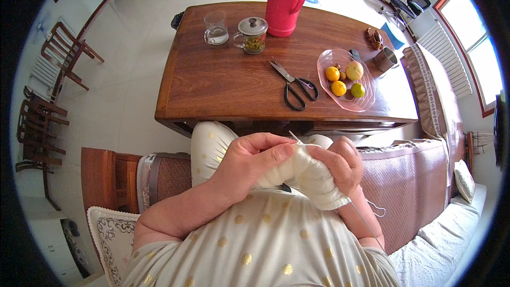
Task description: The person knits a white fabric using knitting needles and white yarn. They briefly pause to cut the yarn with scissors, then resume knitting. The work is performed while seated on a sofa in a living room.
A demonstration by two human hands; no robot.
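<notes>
Both hands hold cream-white knitting above the lap. My left hand pinches its upper edge between thumb and forefinger, close to the tip of a thin knitting needle. My right hand grips the other side, its forefinger pointing in towards the same spot, where a strand of yarn crosses. Another thin needle sticks out of the lower right of the knitting and slants down over the right forearm. A loose loop of white yarn lies beside that forearm. The palms and parts of the fingers are hidden.
On the wooden table ahead stand a glass mug, a lidded tea glass and a red thermos flask. Black-handled scissors, a fruit dish and a metal cup are nearer the right. A sofa seat extends rightward.
</notes>
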